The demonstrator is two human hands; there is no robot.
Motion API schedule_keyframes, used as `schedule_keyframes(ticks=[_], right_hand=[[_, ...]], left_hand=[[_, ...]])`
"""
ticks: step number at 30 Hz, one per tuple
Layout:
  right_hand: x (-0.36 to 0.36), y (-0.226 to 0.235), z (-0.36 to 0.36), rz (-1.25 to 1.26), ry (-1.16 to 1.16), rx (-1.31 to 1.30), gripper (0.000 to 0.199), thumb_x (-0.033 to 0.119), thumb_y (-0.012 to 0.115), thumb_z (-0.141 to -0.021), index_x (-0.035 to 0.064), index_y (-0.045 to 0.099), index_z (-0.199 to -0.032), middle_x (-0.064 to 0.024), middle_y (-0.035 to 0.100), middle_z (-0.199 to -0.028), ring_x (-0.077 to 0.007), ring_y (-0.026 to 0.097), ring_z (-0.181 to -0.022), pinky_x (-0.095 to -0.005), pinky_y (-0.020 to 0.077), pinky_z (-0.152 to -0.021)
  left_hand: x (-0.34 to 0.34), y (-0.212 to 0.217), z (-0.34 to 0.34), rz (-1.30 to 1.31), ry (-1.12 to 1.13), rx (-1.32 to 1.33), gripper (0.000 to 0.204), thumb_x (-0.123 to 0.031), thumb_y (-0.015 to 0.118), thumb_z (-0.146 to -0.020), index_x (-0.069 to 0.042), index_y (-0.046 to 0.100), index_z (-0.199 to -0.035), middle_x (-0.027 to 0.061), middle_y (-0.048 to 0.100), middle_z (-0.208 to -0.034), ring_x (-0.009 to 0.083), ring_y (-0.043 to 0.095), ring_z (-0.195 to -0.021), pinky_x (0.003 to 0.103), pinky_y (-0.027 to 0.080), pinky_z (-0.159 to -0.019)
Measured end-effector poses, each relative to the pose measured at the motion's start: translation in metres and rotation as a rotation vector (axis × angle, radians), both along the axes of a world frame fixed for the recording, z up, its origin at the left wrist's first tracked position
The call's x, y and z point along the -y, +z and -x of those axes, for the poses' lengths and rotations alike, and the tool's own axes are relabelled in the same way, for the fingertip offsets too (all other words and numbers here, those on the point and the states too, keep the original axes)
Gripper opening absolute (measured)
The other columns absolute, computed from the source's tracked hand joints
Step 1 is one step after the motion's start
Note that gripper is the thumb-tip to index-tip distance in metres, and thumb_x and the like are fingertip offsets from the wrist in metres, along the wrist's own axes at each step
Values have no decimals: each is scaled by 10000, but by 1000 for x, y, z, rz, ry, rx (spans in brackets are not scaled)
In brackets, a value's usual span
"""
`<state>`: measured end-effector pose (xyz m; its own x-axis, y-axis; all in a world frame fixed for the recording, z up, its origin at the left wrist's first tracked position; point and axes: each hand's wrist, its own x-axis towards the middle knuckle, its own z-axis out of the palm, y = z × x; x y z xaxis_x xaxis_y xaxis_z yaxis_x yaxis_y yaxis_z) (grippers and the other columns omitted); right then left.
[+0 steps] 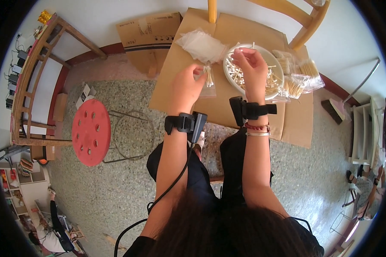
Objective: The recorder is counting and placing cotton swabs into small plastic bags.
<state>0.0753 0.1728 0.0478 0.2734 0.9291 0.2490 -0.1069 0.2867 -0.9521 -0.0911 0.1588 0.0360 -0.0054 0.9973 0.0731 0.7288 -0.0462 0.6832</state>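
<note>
A small bundle of cotton swabs (208,76) stands between the fingers of my left hand (188,83), which is closed on it. Under that bundle a clear plastic bag (208,91) lies on the cardboard. My right hand (251,66) is above a round white bowl (280,70) full of loose cotton swabs (272,80). Its thumb and forefinger pinch a thin light stick that looks like a cotton swab; the fingers partly cover it. Both wrists wear black straps with small devices.
Flat clear bags (200,45) lie left of the bowl, and several filled swab bags (295,87) lie to its right. All rest on a cardboard sheet (169,92). A red stool (91,132) stands left, a wooden chair (302,36) behind, a broom (333,111) right. Other people sit farther off.
</note>
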Motion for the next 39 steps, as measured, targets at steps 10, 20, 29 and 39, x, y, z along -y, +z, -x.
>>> schedule_keyframes(ticks=[10,20,29,39], right_hand=[[11,2,16,27,378,-575,100,78,548,-866,-4,531,-921,-113,608,-950,-187,604,-886,-299,485,-824],[9,0,16,-112,182,-162,101,33,625,-807,1,573,-888,-98,603,-994,-131,578,-891,-246,479,-753],[10,0,16,-45,174,8,172,102,648,-807,13,618,-951,-51,619,-924,-90,565,-853,-199,446,-661],[10,-2,22,39,146,91,166,166,634,-827,38,647,-931,11,610,-773,-29,503,-697,-166,364,-559]], left_hand=[[4,31,-33,-28,-59,1134,202,-180,619,-837,-27,613,-969,29,627,-919,75,557,-820,215,417,-714],[-2,18,-27,-542,-120,317,119,-83,683,-725,-53,650,-835,39,597,-786,160,538,-659,235,407,-635],[-2,31,-22,-84,37,1069,158,-155,664,-797,-16,624,-861,42,652,-850,77,560,-727,217,433,-668],[1,35,-2,24,19,1072,173,-218,664,-809,-84,628,-912,18,624,-913,60,508,-770,207,406,-700]])
